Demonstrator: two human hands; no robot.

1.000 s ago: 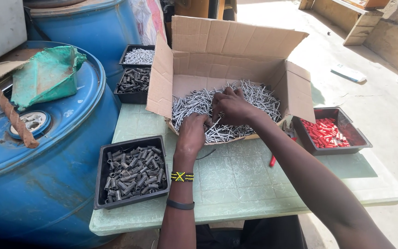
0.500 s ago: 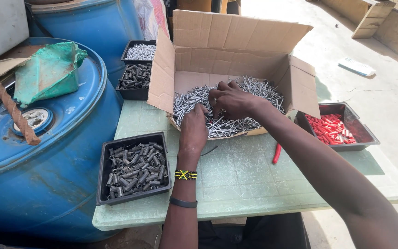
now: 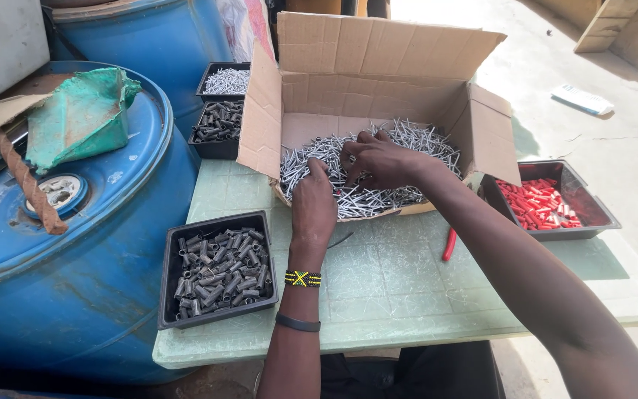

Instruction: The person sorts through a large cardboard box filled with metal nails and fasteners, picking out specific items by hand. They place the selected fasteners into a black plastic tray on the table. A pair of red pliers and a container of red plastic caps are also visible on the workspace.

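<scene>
Here, both hands in the box [image 3: 378, 81] at 12 o'clock: left hand [image 3: 313, 205] lies loosely curled on the nails [image 3: 415, 140], right hand [image 3: 379, 161] clawed into them, grasp uncertain. Pile mostly unsorted. Trays on desk [image 3: 407, 281]: sleeves [image 3: 219, 267] at 9, red plugs [image 3: 540, 203] at 3.

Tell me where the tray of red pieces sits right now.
In the head view, the black tray of red pieces sits at the right edge of the pale green table, just right of the open cardboard box and beyond the right forearm.
</scene>
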